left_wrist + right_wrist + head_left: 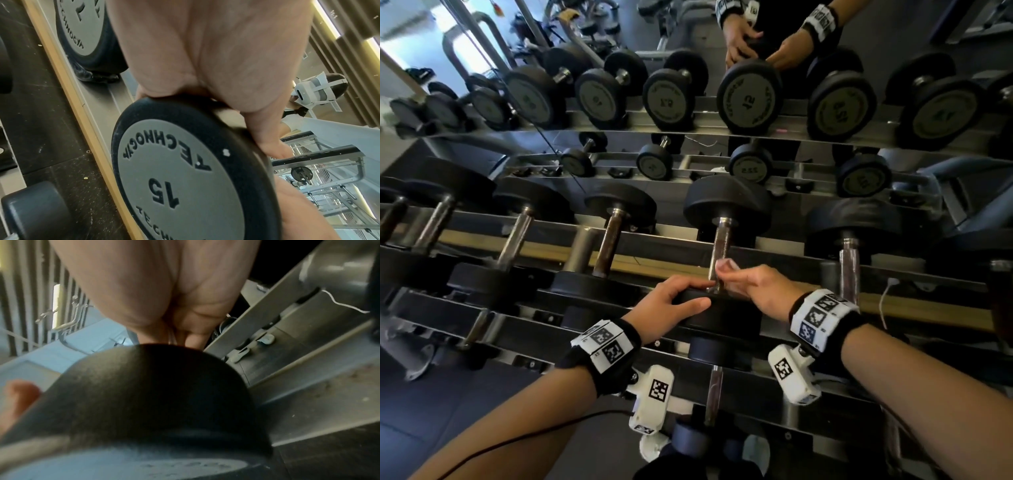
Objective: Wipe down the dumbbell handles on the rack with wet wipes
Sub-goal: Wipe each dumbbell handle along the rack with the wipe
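Right now the person works on one dumbbell point(724, 260), the one marked 15, lying across the rails of the rack point(914, 310) in its upper tier. Its metal handle point(720, 246) runs away from the viewer between a far black head and a near black head point(722, 310). Curled round the near end of that handle, the right hand point(758, 287) pinches a pale, thin wet wipe point(726, 265) against the metal. Just left of the handle, the left hand point(671, 303) grips the rim of the near head, fingers over the top and thumb on its face, steadying it. Doing this well probably means keeping that brace firm so the dumbbell cannot roll, wrapping the wipe fully round the bar, and drawing it the whole length toward the far head while twisting, since the knurled metal likely traps grime. Neighbouring dumbbells sit beside it, their handles uncovered.
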`<state>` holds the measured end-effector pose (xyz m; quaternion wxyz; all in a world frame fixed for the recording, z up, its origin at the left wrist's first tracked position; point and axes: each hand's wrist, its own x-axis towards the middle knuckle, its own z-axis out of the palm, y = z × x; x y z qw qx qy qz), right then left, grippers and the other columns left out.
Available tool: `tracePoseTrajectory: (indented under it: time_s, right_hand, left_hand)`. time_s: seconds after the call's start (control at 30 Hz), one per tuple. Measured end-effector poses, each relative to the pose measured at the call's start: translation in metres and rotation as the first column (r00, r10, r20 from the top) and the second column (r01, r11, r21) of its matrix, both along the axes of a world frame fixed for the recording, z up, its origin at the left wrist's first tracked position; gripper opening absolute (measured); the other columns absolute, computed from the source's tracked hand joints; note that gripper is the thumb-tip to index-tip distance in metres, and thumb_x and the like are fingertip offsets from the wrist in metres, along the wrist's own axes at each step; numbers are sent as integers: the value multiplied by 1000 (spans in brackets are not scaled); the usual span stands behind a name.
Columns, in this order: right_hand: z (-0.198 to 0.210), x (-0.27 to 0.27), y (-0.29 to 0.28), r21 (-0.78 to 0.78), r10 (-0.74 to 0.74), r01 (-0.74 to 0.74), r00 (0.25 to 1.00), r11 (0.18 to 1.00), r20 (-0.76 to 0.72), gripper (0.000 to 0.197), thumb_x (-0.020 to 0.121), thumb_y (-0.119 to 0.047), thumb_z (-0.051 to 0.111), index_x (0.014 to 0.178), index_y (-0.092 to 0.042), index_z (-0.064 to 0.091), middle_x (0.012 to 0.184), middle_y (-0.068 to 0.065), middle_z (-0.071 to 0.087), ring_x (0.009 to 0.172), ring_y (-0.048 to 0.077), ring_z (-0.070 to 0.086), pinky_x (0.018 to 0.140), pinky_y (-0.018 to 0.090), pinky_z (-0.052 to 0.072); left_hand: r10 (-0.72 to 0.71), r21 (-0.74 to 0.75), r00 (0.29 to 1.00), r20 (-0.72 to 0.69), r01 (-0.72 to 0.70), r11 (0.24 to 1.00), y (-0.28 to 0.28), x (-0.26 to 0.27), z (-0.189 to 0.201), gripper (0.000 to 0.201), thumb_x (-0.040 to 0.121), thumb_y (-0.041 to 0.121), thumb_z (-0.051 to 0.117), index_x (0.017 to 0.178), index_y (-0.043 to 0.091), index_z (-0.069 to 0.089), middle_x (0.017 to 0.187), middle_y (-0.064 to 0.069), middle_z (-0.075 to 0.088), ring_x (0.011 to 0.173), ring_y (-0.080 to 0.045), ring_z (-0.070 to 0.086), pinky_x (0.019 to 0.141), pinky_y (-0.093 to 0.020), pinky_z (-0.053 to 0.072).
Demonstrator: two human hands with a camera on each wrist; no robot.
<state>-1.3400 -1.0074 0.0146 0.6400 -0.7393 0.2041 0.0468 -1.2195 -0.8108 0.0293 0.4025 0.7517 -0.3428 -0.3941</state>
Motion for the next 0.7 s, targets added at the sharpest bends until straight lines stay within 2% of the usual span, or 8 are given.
tracePoseTrajectory:
  time_s: [0.1, 0.17, 0.27, 0.4, 0.47, 0.53, 0.6, 0.7]
  right_hand:
    - [9, 3, -9, 439, -92, 91, 996, 894, -20, 22, 93, 7, 55, 113, 10, 64, 90, 5, 75, 81, 7, 70, 79, 15, 55]
    - [20, 9, -22, 428, -216, 185, 976, 884, 24, 19, 96, 5, 51, 109, 8, 65, 68, -1, 62, 59, 6, 58, 61, 17, 47]
    - [24, 15, -25, 57, -290, 286, 951, 957, 110, 28, 100, -2, 50, 124, -2, 64, 91, -4, 64, 79, 1, 58, 79, 11, 43]
    - [11, 13, -1, 11, -187, 187, 977, 982, 103, 33, 101, -1, 46, 130, -3, 61, 120, 2, 61, 91, -15, 59, 90, 5, 39]
    - [4, 0, 5, -10, -113, 114, 991, 993, 66, 32, 101, -1, 48, 127, -9, 65, 128, 2, 63, 112, -6, 57, 105, 19, 40]
    - [2, -9, 9, -37, -19, 20, 1000, 999, 15, 31, 98, -1, 53, 123, -12, 67, 132, -6, 61, 124, 1, 53, 113, 18, 33]
    - [5, -8, 0, 113, -24, 25, 1000, 993, -2, 27, 93, 4, 57, 117, -1, 68, 115, -2, 70, 109, 5, 64, 106, 17, 42]
    - [19, 7, -20, 363, -217, 207, 976, 908, -14, 20, 95, -2, 58, 104, 13, 66, 76, 9, 67, 68, 21, 65, 69, 27, 53]
  left_hand:
    - [-1, -7, 1000, 6, 1, 1000, 0, -1, 0, 36, 74, 63, 67, 109, 52, 67, 116, 19, 61, 113, -3, 59, 106, -40, 47]
    - [2, -16, 1000, -13, -2, 1000, 1, -2, 1, 34, 74, 62, 68, 106, 51, 68, 114, 17, 62, 110, -6, 61, 104, -41, 50]
    - [33, -31, 999, -32, -34, 999, 3, -4, 2, 33, 73, 60, 70, 104, 50, 69, 115, 12, 62, 109, -10, 62, 99, -39, 53]
    - [93, -66, 992, -89, -99, 993, 7, -6, 1, 23, 82, 41, 75, 105, 42, 71, 116, 7, 64, 109, -15, 63, 96, -38, 55]
    - [116, -74, 985, -129, -126, 989, 8, -6, 1, 27, 78, 43, 75, 105, 39, 71, 117, 1, 64, 109, -20, 64, 93, -37, 56]
    - [117, -82, 982, -151, -130, 988, 8, -7, 2, 29, 77, 45, 76, 105, 37, 72, 117, 0, 64, 108, -21, 65, 90, -35, 57]
    - [118, -84, 979, -169, -134, 987, 7, -8, 2, 30, 77, 45, 79, 105, 36, 72, 116, 1, 64, 106, -20, 65, 89, -35, 58]
    - [130, -81, 975, -183, -147, 986, 7, -9, 3, 30, 76, 44, 77, 104, 36, 72, 114, 2, 65, 104, -19, 66, 88, -36, 58]
